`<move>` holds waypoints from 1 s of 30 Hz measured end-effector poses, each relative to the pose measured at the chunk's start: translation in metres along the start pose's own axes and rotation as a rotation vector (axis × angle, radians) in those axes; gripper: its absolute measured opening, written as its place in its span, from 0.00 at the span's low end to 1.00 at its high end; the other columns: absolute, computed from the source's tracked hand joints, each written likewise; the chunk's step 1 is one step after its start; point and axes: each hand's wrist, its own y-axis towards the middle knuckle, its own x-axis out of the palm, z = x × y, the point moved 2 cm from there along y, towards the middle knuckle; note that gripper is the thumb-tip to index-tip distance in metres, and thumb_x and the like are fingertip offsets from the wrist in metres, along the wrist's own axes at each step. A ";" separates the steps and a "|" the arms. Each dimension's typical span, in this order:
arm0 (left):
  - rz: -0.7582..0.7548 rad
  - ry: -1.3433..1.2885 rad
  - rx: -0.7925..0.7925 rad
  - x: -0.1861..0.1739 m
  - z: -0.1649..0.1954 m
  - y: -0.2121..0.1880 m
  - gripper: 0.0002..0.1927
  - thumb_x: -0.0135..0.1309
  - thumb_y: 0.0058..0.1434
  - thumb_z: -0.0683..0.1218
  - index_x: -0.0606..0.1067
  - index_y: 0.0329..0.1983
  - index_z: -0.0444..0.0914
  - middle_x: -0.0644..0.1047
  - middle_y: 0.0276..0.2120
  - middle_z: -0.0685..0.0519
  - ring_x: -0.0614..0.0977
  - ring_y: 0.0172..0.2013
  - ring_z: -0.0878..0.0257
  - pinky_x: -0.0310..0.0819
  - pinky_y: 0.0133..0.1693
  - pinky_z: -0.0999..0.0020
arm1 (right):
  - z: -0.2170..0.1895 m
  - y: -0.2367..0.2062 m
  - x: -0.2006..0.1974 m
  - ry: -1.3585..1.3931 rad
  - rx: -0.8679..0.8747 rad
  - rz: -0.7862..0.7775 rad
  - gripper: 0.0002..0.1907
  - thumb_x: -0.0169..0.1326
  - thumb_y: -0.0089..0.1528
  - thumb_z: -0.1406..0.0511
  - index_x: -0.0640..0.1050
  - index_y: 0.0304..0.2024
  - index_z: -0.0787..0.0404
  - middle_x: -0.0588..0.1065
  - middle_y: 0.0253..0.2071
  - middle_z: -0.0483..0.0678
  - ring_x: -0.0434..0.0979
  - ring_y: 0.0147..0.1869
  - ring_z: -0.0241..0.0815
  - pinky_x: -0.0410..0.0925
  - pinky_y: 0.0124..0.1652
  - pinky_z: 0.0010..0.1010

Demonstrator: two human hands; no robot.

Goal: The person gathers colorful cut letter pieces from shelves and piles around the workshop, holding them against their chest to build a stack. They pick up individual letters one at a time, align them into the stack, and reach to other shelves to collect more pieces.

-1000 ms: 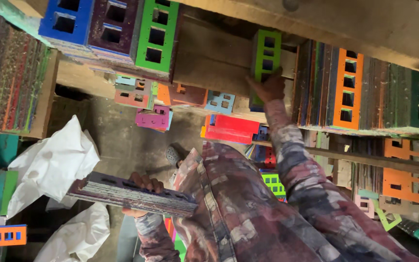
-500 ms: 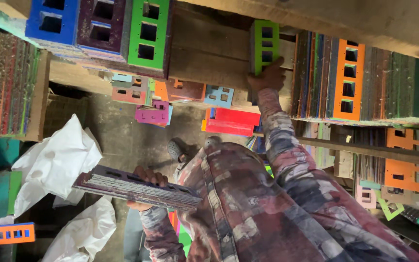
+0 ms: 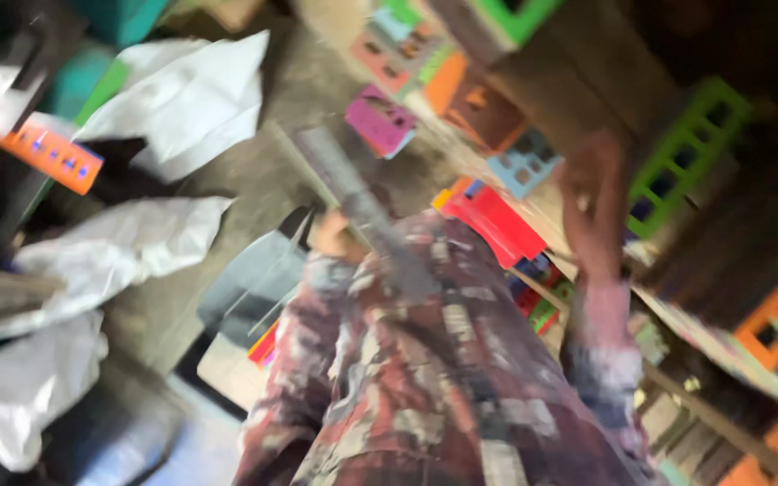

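Blur now smears a view swung left since a second ago, left hand point(image 3: 339, 236) gripping a grey slab point(image 3: 362, 209) at nine o'clock, right hand point(image 3: 594, 193) pressed on the green grid block point(image 3: 682, 155) at two.

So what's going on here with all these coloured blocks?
A person in a patterned long-sleeved top is handling pieces among stacked coloured grid blocks. The left hand holds a long flat grey slab out in front. The right hand reaches up toward a green grid block on the wooden shelving. The picture is blurred, so the right hand's grip is unclear.
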 end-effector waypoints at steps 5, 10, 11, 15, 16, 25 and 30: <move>-0.052 -0.050 0.005 0.026 -0.030 0.023 0.37 0.66 0.57 0.57 0.68 0.63 0.34 0.77 0.52 0.39 0.80 0.52 0.43 0.77 0.56 0.42 | -0.095 -0.055 0.087 0.567 0.063 -0.939 0.47 0.58 0.64 0.54 0.49 0.75 0.64 0.61 0.71 0.54 0.58 0.77 0.44 0.53 0.71 0.38; -0.300 0.045 0.067 0.077 -0.017 0.019 0.43 0.67 0.55 0.63 0.69 0.66 0.34 0.74 0.58 0.35 0.75 0.61 0.41 0.67 0.64 0.43 | -0.125 -0.064 0.097 0.468 -0.020 -1.063 0.55 0.64 0.58 0.57 0.45 0.77 0.65 0.60 0.71 0.57 0.58 0.76 0.50 0.54 0.70 0.39; -0.438 0.140 0.103 0.089 -0.011 0.019 0.43 0.67 0.55 0.65 0.71 0.63 0.33 0.74 0.61 0.33 0.74 0.64 0.40 0.64 0.68 0.43 | -0.126 -0.065 0.096 0.456 -0.062 -1.072 0.58 0.65 0.58 0.58 0.42 0.76 0.65 0.56 0.73 0.56 0.54 0.77 0.49 0.53 0.70 0.39; -0.660 0.445 0.192 0.130 0.016 0.016 0.48 0.68 0.53 0.67 0.67 0.67 0.34 0.65 0.72 0.34 0.65 0.73 0.41 0.52 0.76 0.43 | -0.124 -0.072 0.092 0.324 -0.154 -1.095 0.55 0.66 0.58 0.60 0.46 0.76 0.68 0.55 0.75 0.57 0.50 0.79 0.49 0.49 0.71 0.40; -0.649 0.443 0.208 0.139 0.022 0.016 0.50 0.69 0.52 0.65 0.65 0.69 0.35 0.64 0.72 0.35 0.64 0.73 0.43 0.52 0.76 0.44 | -0.123 -0.073 0.093 0.314 -0.136 -1.096 0.54 0.66 0.58 0.60 0.49 0.76 0.67 0.58 0.73 0.57 0.53 0.78 0.49 0.51 0.71 0.40; -0.109 0.509 0.259 0.193 0.052 -0.012 0.49 0.73 0.52 0.51 0.60 0.71 0.32 0.71 0.63 0.40 0.76 0.63 0.47 0.72 0.65 0.51 | -0.130 -0.077 0.093 0.315 -0.126 -0.986 0.48 0.63 0.61 0.59 0.52 0.75 0.68 0.63 0.68 0.54 0.62 0.74 0.47 0.58 0.68 0.38; 0.008 0.999 0.302 0.188 0.039 -0.013 0.38 0.73 0.54 0.43 0.68 0.65 0.29 0.76 0.53 0.44 0.78 0.55 0.57 0.74 0.59 0.57 | -0.132 -0.083 0.092 0.254 -0.010 -1.045 0.49 0.63 0.59 0.55 0.51 0.72 0.66 0.70 0.56 0.52 0.72 0.61 0.44 0.67 0.59 0.37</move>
